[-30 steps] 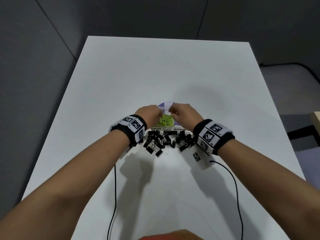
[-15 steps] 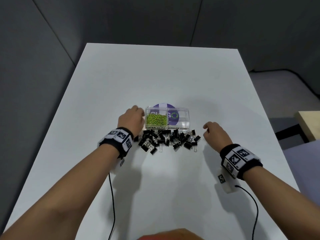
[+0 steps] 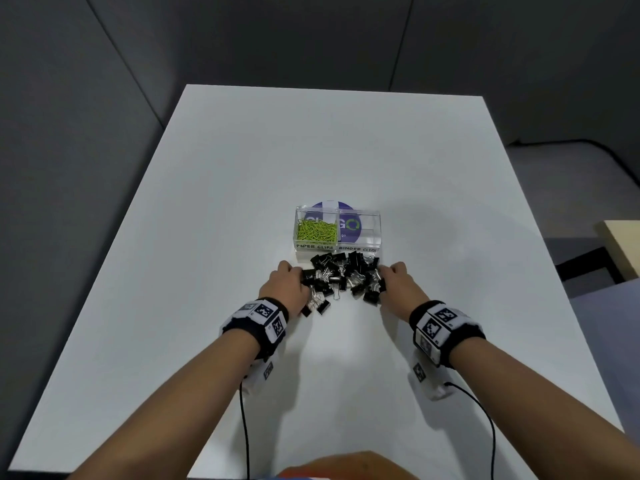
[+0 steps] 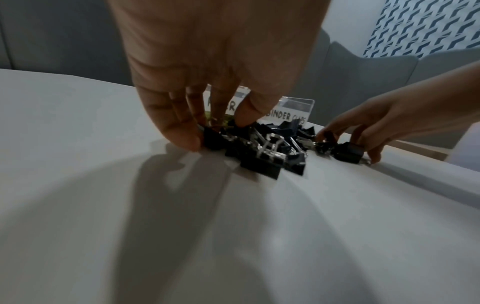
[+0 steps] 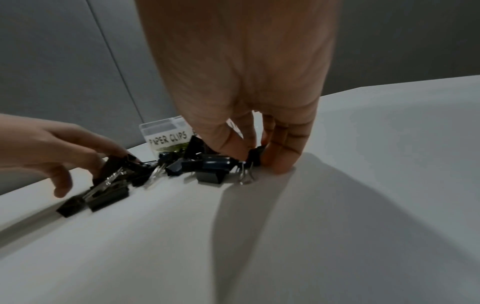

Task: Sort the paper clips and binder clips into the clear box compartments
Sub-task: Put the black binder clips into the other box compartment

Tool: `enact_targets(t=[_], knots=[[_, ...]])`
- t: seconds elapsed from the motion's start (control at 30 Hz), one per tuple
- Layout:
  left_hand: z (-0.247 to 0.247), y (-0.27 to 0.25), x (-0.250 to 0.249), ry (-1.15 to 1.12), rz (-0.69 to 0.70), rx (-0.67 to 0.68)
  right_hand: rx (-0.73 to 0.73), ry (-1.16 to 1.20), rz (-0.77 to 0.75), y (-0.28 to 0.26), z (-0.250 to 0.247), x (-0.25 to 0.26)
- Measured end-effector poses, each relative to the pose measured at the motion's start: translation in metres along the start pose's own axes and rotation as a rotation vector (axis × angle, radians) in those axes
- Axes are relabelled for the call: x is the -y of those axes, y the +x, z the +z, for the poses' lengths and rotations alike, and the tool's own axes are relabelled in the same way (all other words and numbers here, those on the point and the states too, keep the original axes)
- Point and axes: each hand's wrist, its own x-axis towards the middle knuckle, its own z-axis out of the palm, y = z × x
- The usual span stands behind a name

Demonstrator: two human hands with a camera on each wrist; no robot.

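A clear two-compartment box [image 3: 375, 249] stands mid-table. Green paper clips [image 3: 317, 232] fill its left compartment, labelled PAPER CLIPS [image 5: 168, 138]. The right one, labelled BINDER CLIPS [image 4: 285, 117], holds no clips. A pile of black binder clips [image 3: 341, 278] lies just in front of the box. My left hand [image 3: 294, 280] cups the pile's left end, with fingers and thumb [image 4: 244, 117] curled round clips [image 4: 213, 139]. My right hand [image 3: 388, 278] curls round clips at the right end, a black clip [image 5: 255, 157] between thumb and fingers.
The box sits on a purple round disc [image 3: 330, 205] on a white table [image 3: 346, 150]. Grey partition walls enclose the back and left. A wood-coloured surface [image 3: 621, 247] lies beyond the right edge. Black cables [image 3: 244, 427] trail from both wrists toward me.
One second ago both hands were over the box's paper clip side. They drew apart to either side of the pile, then closed in on it, bunching the binder clips tighter.
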Motion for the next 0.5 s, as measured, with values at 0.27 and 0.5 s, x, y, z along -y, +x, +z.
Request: enact_targets(t=[0.27, 0.5], knots=[[0.000, -0.009, 0.010, 0.075, 0.138, 0.139, 0.138, -0.030, -0.046, -0.007, -0.006, -0.003], [0.008, -0.012, 0.009, 0.054, 0.131, 0.157, 0.145, -0.041, -0.079, -0.012, 0.006, 0.003]])
